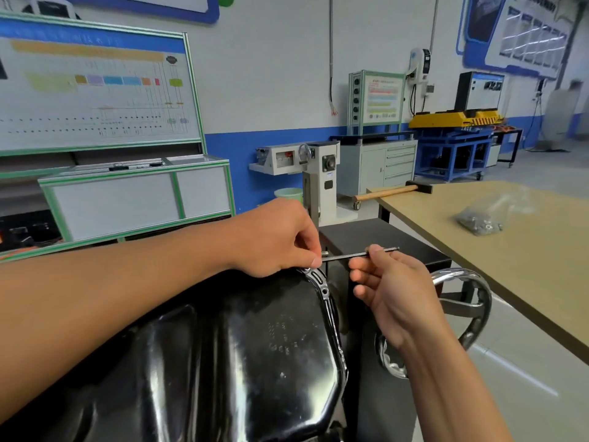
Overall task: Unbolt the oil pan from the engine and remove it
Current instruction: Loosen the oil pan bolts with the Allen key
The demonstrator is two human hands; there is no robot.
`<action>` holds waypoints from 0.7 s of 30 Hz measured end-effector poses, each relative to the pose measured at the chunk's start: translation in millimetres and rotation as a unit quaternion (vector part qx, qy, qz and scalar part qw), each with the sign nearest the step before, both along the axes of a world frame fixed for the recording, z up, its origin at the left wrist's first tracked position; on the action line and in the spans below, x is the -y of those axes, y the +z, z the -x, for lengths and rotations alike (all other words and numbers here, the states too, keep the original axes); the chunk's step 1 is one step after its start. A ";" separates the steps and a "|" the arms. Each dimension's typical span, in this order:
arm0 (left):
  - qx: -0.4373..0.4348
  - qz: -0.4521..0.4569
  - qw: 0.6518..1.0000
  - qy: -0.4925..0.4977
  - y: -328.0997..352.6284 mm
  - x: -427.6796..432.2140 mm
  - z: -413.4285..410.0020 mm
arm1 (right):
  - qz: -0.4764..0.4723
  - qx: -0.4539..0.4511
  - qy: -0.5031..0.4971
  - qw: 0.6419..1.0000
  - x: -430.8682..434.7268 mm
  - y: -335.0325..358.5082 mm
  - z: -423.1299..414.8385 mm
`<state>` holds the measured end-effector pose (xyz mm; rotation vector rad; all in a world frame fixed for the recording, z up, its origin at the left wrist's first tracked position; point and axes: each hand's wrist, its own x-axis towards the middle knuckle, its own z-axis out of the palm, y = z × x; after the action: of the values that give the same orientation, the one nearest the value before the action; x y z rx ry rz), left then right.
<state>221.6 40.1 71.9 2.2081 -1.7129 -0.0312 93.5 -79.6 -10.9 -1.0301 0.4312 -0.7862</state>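
The glossy black oil pan fills the lower middle, facing up on the engine. Its flange runs along the far right edge, with a bolt hole showing. At the far corner of the flange, my left hand has its fingers curled around the head end of a thin dark hex key. My right hand pinches the long arm of that key between thumb and fingertips. The key lies roughly level, pointing right. The bolt under my left fingers is hidden.
A chrome handwheel of the engine stand sits just right of the pan. A tan worktable at right carries a plastic bag of hardware and a hammer. A black stool top stands behind the hands.
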 end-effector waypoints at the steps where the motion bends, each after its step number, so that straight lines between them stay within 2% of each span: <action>1: 0.007 -0.003 1.000 -0.002 -0.3 0.5 1.1 | 0.001 -0.008 0.002 1.000 0.3 0.8 0.0; 8: 0.057 -0.023 0.998 0.005 -1.2 2.3 7.0 | 0.097 -0.098 0.004 0.990 6.3 19.0 -1.6; 14: 0.054 -0.006 0.998 0.026 -1.7 -1.0 5.8 | 0.185 -0.166 0.010 0.969 10.2 39.5 -14.0; 18: 0.056 -0.010 0.998 0.016 -3.0 -1.0 3.5 | 0.291 -0.195 -0.001 0.937 11.6 50.8 -21.6; 21: 0.049 -0.021 0.998 0.014 -2.7 -2.3 0.2 | 0.406 -0.224 -0.022 0.886 8.4 61.3 -31.1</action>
<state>221.4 42.3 69.2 2.2982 -1.7484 0.0499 124.5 -88.0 50.4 -2.0196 0.5288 -0.7772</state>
